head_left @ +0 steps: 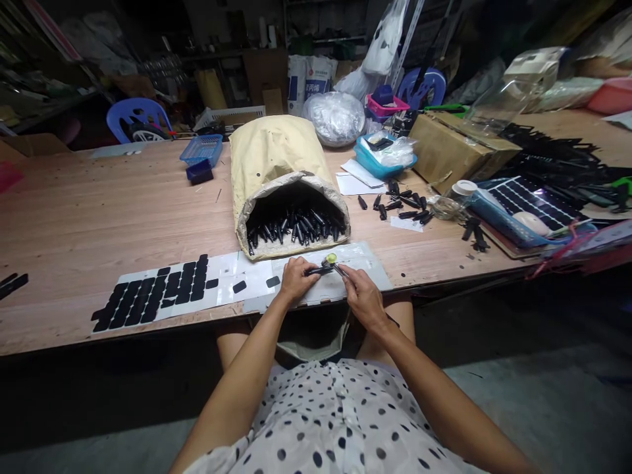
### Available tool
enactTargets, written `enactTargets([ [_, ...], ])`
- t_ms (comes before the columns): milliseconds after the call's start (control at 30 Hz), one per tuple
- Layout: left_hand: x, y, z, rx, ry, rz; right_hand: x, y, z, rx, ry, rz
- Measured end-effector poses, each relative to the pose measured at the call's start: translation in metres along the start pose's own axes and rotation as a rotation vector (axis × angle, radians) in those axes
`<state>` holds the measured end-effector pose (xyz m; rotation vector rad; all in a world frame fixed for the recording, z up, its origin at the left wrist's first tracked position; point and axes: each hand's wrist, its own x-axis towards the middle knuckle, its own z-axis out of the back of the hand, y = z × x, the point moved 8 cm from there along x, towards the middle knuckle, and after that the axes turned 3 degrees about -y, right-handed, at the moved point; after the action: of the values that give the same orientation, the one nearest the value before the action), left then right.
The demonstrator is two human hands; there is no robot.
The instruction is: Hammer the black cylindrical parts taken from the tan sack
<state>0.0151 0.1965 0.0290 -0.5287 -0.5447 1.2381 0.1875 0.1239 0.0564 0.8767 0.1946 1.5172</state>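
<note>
My left hand [296, 280] is closed on a slim black part [318, 270] above a pale sheet [365, 260] at the table's front edge. My right hand [363, 293] pinches a thin tool [340, 268] whose tip points at the black part; its exact kind is too small to tell. By the tool's tip is a small yellow-green round thing [332, 258], and I cannot tell what it rests on. Just beyond my hands lies a yellowish sack [281, 148], its mouth facing me, with many black parts [301, 224] inside.
Rows of black rounded pads [143, 299] lie on white sheets to the left. Loose black parts [402, 204] are scattered right of the sack, near a blue basin [380, 164] and a cardboard box [459, 148]. A blue tray [513, 217] stands at the right, a blue basket [201, 150] behind left.
</note>
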Motion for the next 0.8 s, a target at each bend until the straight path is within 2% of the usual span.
enactTargets([
  [133, 0.001, -0.001, 0.000, -0.011, 0.013, 0.031, -0.001, 0.007, 0.004, -0.108, -0.020, 0.002],
  [300, 0.002, -0.001, -0.001, -0.016, 0.009, 0.045, -0.001, 0.007, -0.002, -0.265, 0.075, 0.005],
  [467, 0.002, -0.001, -0.001, -0.022, 0.014, 0.051, 0.002, 0.017, 0.000, -0.277, 0.028, 0.044],
  [633, 0.002, -0.003, -0.001, -0.005, 0.042, 0.054, -0.003, 0.022, -0.015, -0.296, 0.109, 0.084],
  [700, 0.002, -0.002, 0.000, -0.011, 0.039, 0.069, -0.001, 0.016, -0.014, -0.298, 0.086, 0.072],
  [800, 0.002, -0.002, 0.000, -0.025, 0.026, 0.070, 0.010, 0.000, -0.002, -0.317, -0.027, 0.045],
])
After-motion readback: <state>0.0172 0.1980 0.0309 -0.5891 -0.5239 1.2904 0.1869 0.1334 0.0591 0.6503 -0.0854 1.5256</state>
